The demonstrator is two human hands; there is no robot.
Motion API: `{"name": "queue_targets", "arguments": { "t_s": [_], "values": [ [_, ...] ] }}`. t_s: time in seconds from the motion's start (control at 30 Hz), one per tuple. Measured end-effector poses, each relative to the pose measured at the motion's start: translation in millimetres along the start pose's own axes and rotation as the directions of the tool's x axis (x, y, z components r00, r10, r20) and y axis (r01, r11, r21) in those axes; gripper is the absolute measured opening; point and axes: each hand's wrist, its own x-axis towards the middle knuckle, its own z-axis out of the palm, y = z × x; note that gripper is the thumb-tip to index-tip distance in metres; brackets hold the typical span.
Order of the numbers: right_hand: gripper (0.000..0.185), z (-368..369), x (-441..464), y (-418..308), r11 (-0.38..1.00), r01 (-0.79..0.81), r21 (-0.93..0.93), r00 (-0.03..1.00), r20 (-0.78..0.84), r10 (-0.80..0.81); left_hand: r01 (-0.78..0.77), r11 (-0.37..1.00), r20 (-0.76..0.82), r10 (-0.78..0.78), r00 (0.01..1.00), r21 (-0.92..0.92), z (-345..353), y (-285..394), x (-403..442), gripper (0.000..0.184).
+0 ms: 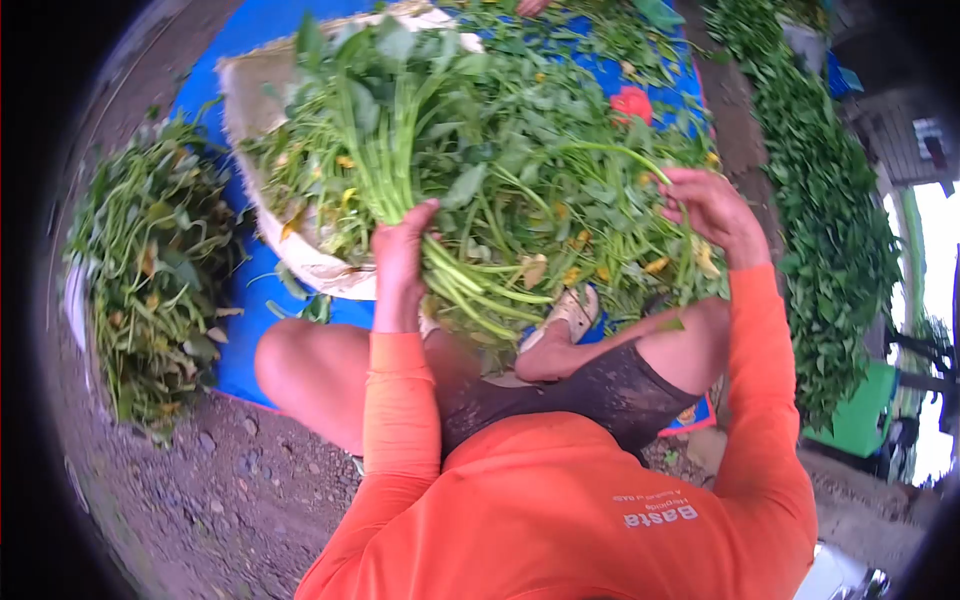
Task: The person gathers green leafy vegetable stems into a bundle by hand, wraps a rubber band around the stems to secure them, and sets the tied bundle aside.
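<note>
My left hand (400,245) is closed round a bunch of long-stemmed leafy greens (385,150), which look like water spinach. Their leaves point away from me, and the cut stem ends stick out below my fist toward my feet. Over to the right, my right hand (715,210) pinches a single green stem (625,153) between thumb and fingers. Beneath both hands lies a loose heap of the same greens (560,210), with some yellow leaves mixed in. Part of the heap rests on a pale woven sack (260,95).
A blue mat (255,345) lies under the heap and my crossed legs. To the left stands a pile of wilted greens (150,270). A long bank of greens (830,240) runs along the right. Another person's hand (532,6) shows at the top edge. A red item (631,104) lies among the leaves.
</note>
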Motion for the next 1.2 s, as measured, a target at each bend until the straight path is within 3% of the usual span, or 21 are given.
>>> {"name": "queue_targets", "arguments": {
  "t_s": [0.07,0.17,0.27,0.4,0.47,0.53,0.67,0.73,0.77,0.8,0.83,0.87,0.93,1.0,1.07,1.13,1.2],
  "values": [
    [0.039,-3,-11,-2,0.991,0.044,0.123,0.998,0.043,-0.049,0.049,0.994,0.072,-0.042,0.997,-0.099,0,-3,-5,0.02],
    [0.035,6,-25,-3,0.911,0.249,0.328,0.965,-0.007,-0.261,0.171,0.975,0.131,-0.152,0.98,-0.145,1,-13,-1,0.02],
    [0.033,40,-27,9,0.918,0.331,0.217,0.943,-0.12,-0.311,0.271,0.955,0.165,-0.249,0.954,-0.123,-3,-39,10,0.025],
    [0.036,77,-6,27,0.791,0.606,0.086,0.778,-0.272,-0.567,0.252,0.958,0.162,-0.23,0.96,-0.134,-7,-73,22,0.031],
    [0.035,111,10,30,0.762,0.643,-0.084,0.725,-0.254,-0.64,0.21,0.963,0.098,-0.196,0.976,-0.169,-6,-89,26,0.026],
    [0.033,133,13,41,0.706,0.664,-0.248,0.658,-0.255,-0.708,0.303,0.937,0.17,-0.274,0.946,-0.175,-9,-97,25,0.026],
    [0.027,193,47,98,0.751,0.581,-0.312,0.756,-0.134,-0.641,0.502,0.828,0.309,-0.424,0.852,-0.249,-7,-121,33,0.034],
    [0.031,211,64,143,0.825,0.391,-0.407,0.901,-0.015,-0.434,0.639,0.719,0.444,-0.495,0.747,-0.273,-9,-134,34,0.043],
    [0.033,216,72,167,0.846,0.383,-0.372,0.92,0.067,-0.387,0.672,0.679,0.451,-0.521,0.725,-0.296,-3,-131,26,0.04],
    [0.032,219,72,179,0.857,0.279,-0.434,0.958,0.067,-0.278,0.689,0.647,0.44,-0.541,0.717,-0.327,1,-124,21,0.039],
    [0.03,224,74,188,0.907,0.202,-0.37,0.977,0.015,-0.212,0.696,0.619,0.443,-0.543,0.713,-0.364,-3,-134,25,0.038],
    [0.028,220,86,213,0.935,0.209,-0.286,0.977,0.015,-0.214,0.698,0.589,0.434,-0.547,0.716,-0.408,-8,-149,28,0.037],
    [0.027,220,77,219,0.947,0.227,-0.229,0.974,0.07,-0.216,0.622,0.661,0.341,-0.519,0.783,-0.42,-14,-173,32,0.04],
    [0.028,222,75,231,0.889,0.253,-0.381,0.965,0.035,-0.26,0.535,0.725,0.275,-0.459,0.845,-0.433,-11,-191,40,0.043],
    [0.023,226,79,246,0.84,0.301,-0.451,0.942,0.005,-0.335,0.288,0.882,0.064,-0.285,0.956,-0.372,6,-162,11,0.052],
    [0.023,233,77,251,0.855,0.317,-0.411,0.947,0.09,-0.308,0.269,0.947,0.053,-0.264,0.963,-0.177,14,-168,11,0.042],
    [0.024,248,66,255,0.818,0.388,-0.425,0.906,0.015,-0.422,0.366,0.886,0.086,-0.356,0.93,-0.286,7,-170,22,0.028]
  ]
}}
